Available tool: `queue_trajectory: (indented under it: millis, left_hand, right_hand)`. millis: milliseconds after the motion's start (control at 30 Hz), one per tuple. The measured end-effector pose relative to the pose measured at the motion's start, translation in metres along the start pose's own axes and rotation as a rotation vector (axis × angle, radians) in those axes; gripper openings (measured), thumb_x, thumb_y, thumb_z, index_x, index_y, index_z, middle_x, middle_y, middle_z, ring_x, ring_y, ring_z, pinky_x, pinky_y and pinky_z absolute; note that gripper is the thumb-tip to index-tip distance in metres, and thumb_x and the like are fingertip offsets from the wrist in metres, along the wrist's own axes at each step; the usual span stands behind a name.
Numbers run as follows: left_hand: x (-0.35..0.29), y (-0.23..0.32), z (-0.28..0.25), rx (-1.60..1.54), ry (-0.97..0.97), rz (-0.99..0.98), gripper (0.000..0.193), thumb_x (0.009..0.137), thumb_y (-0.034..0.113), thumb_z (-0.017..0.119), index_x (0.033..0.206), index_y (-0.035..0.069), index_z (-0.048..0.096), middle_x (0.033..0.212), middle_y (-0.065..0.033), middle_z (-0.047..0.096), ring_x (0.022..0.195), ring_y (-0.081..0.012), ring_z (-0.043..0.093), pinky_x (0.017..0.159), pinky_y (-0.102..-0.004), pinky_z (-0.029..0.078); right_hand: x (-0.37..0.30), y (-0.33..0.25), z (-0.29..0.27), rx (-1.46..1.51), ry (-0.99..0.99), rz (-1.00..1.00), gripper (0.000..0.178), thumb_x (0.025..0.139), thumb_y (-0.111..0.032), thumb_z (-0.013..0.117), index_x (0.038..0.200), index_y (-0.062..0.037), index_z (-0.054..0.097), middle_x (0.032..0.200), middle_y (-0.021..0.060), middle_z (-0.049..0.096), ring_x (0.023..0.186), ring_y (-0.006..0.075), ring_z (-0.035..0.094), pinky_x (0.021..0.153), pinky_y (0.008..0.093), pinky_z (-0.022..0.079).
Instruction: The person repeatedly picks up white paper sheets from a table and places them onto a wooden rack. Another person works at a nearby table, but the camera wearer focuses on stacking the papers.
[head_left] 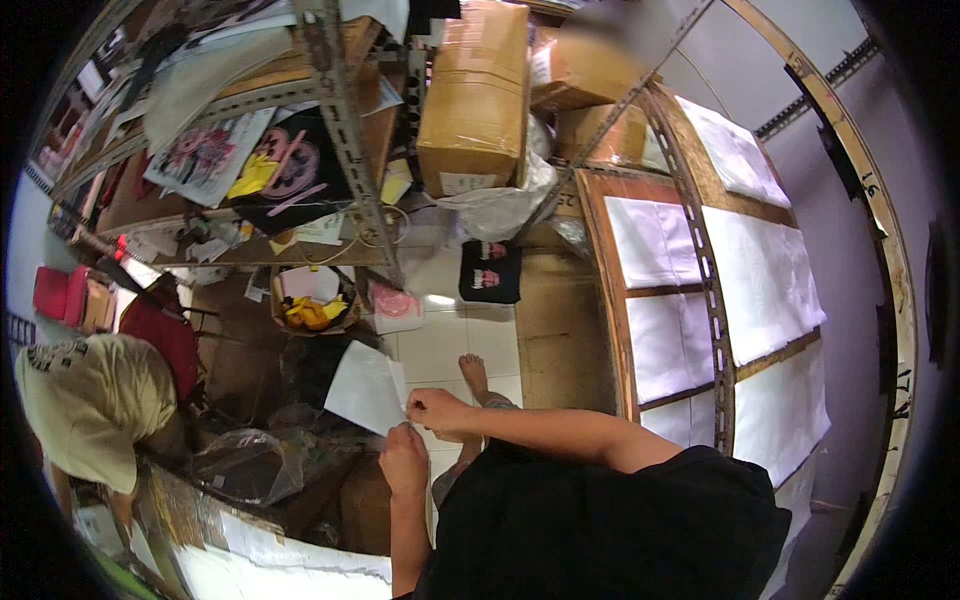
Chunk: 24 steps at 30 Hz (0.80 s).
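Observation:
A white sheet (362, 388), paper or thin cloth, hangs tilted in front of me above the floor. My right hand (438, 411) is closed at its right edge, fingers pinched together. Just below, my left hand (403, 458) is closed near the sheet's lower right corner, its thumb side toward the right hand. The two hands are close together. What lies exactly between the fingertips is small and partly hidden.
White sheets lie on a wooden rack (622, 300) at right. Cardboard boxes (473, 95) stand ahead, near a folded black printed cloth (490, 272) on the floor. A cluttered metal shelf (335, 120) is at left. Another person (95, 400) bends over at far left.

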<state>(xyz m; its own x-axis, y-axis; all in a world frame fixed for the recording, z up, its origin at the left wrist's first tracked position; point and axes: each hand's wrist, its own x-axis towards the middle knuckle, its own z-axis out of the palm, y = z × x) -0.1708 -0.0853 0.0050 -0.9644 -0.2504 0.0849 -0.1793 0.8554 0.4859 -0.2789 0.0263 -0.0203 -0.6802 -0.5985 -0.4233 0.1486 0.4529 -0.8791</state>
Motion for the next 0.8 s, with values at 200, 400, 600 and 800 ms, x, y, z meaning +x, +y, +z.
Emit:
queue_trajectory:
  millis: [200, 400, 600, 800]
  left_hand:
    - [0.033, 0.057, 0.056, -0.088, -0.271, 0.253, 0.015, 0.089, 0.018, 0.061, 0.094, 0.003, 0.060, 0.081, -0.0142, 0.060, 0.069, -0.0350, 0.064, 0.062, -0.0439, 0.052]
    - [0.036, 0.087, 0.099, -0.298, -0.317, 0.202, 0.028, 0.088, 0.023, 0.065, 0.106, 0.002, 0.062, 0.084, -0.0150, 0.062, 0.073, -0.0349, 0.064, 0.067, -0.0447, 0.052]
    - [-0.028, 0.026, 0.144, -0.139, -0.752, -0.070, 0.027, 0.088, 0.027, 0.062, 0.103, 0.004, 0.065, 0.092, -0.0171, 0.066, 0.081, -0.0371, 0.065, 0.071, -0.0469, 0.053]
    - [-0.069, -0.018, 0.149, -0.056, -0.899, -0.212, 0.030, 0.090, 0.027, 0.060, 0.107, 0.003, 0.066, 0.094, -0.0189, 0.068, 0.086, -0.0356, 0.067, 0.077, -0.0468, 0.053]
  right_hand:
    - [-0.021, 0.083, -0.077, -0.059, 0.207, 0.040, 0.021, 0.090, -0.020, 0.062, 0.097, -0.0004, 0.063, 0.080, 0.0102, 0.065, 0.074, 0.0173, 0.062, 0.068, 0.0345, 0.051]
    - [-0.040, 0.086, -0.259, -0.092, 0.659, 0.037, 0.022, 0.088, -0.014, 0.062, 0.105, 0.0001, 0.067, 0.093, 0.0077, 0.068, 0.085, 0.0137, 0.061, 0.077, 0.0298, 0.050]
    - [-0.108, 0.157, -0.428, 0.470, 1.299, 0.178, 0.023, 0.091, -0.019, 0.068, 0.110, -0.0097, 0.062, 0.075, -0.0046, 0.057, 0.055, 0.0038, 0.047, 0.047, 0.0192, 0.039]
    - [-0.203, 0.254, -0.513, 0.625, 1.713, 0.195, 0.012, 0.089, -0.015, 0.065, 0.098, -0.0097, 0.060, 0.068, -0.0035, 0.050, 0.051, 0.0067, 0.045, 0.039, 0.0212, 0.033]
